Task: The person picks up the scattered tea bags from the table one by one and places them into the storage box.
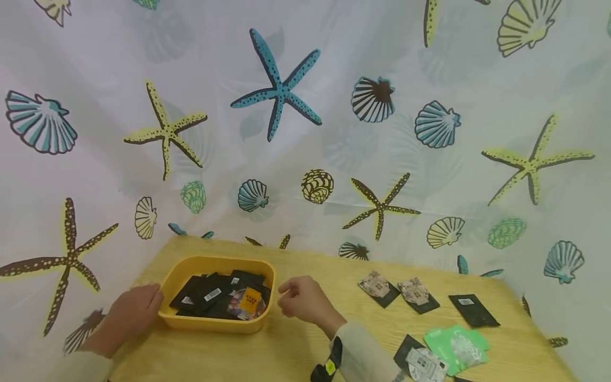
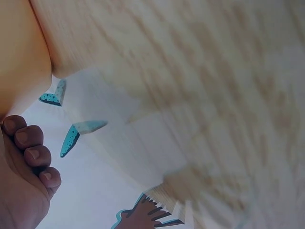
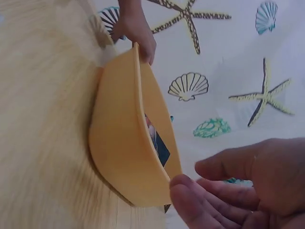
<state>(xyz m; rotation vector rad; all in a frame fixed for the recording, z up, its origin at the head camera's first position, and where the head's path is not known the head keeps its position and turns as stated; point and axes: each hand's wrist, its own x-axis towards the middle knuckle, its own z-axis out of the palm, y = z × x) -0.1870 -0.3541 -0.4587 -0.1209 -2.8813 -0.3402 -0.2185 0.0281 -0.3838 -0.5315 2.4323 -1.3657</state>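
Observation:
A yellow plastic tub (image 1: 217,324) stands on the table at the left, holding several flat black packets (image 1: 210,295), one with a colourful printed front and an orange label (image 1: 250,300). My left hand (image 1: 135,313) grips the tub's left rim; its curled fingers (image 2: 37,155) show beside the tub wall (image 2: 24,57) in the left wrist view. Just off the tub's right side is my right hand (image 1: 305,300), holding nothing. In the right wrist view, the thumb and fingers of the right hand (image 3: 252,186) are loosely bent and apart, near the rim.
Right of the hands lie two patterned packets (image 1: 374,285) (image 1: 414,292), a black packet (image 1: 473,310), a green packet (image 1: 456,347) and a grey-and-black packet (image 1: 422,363) on the wood-grain table (image 1: 329,265). A white curtain (image 1: 305,148) with shells and starfish hangs behind.

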